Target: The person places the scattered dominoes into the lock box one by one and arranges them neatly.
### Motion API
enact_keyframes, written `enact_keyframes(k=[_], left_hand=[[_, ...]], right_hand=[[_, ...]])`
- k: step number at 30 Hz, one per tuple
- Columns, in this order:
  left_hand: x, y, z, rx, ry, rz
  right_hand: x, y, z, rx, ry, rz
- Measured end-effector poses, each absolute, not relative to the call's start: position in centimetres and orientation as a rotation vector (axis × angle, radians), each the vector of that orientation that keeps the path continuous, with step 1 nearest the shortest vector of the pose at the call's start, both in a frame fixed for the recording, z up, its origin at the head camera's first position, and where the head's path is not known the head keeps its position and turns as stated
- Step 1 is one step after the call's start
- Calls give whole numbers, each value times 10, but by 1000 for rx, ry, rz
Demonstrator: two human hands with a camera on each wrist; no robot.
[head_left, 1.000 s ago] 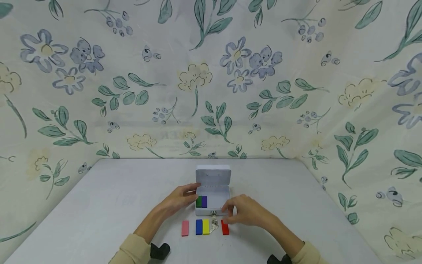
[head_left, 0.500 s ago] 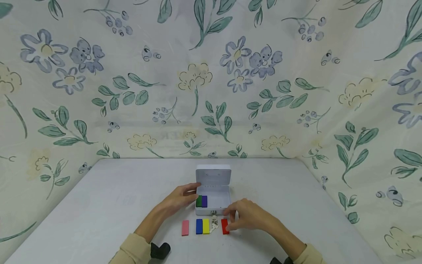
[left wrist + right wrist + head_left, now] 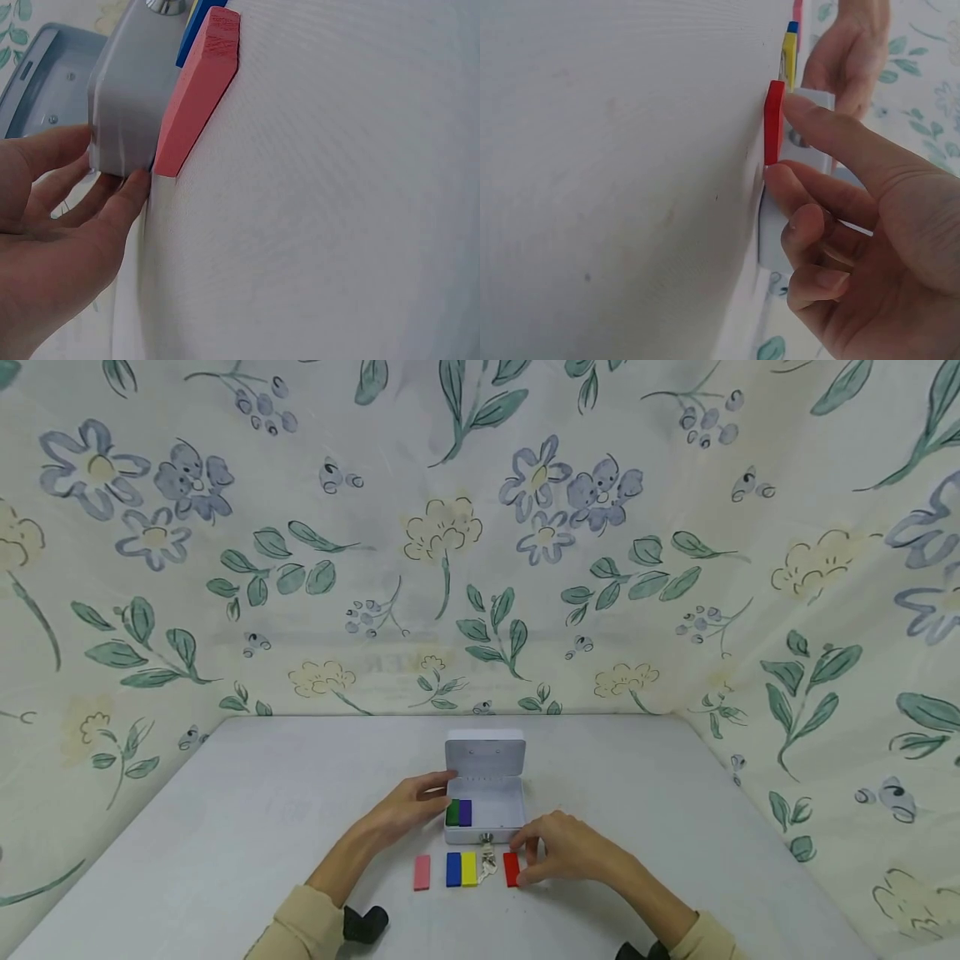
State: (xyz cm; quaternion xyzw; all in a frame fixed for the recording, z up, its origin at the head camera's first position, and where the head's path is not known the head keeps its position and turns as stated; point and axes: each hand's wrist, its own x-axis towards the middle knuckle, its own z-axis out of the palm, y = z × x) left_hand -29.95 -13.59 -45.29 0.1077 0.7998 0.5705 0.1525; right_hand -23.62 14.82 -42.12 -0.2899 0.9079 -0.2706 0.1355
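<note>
A small white cash box [image 3: 495,814] stands with its lid [image 3: 485,756] raised. Inside at the left lie a green block [image 3: 452,813] and a purple block [image 3: 465,813]. My left hand [image 3: 411,803] rests against the box's left side, thumb near the front corner, fingers farther back. In front of the box, my right hand [image 3: 566,847] pinches a flat red block [image 3: 512,870] on the table. In the right wrist view its thumb and index fingertips sit at opposite ends of the red block [image 3: 773,124], with the other fingers curled.
Keys [image 3: 487,863] hang from the lock at the box's front. Left of them lie a yellow block [image 3: 468,869], a blue block [image 3: 453,870] and, farther left, a pink block [image 3: 422,872]. Floral cloth [image 3: 480,568] rises behind the white table [image 3: 300,777].
My right thumb has shifted from over the red block to its near right edge, and the index finger has drawn slightly right. The left hand stays at the box; the head view tilts slightly.
</note>
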Motion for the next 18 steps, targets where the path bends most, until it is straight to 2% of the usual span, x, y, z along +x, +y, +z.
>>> enact_keyframes(k=[18], left_hand=[[-297,-135,-451,298,2295,1642]], right_hand=[[-236,148,-425,-793,2602,-806]])
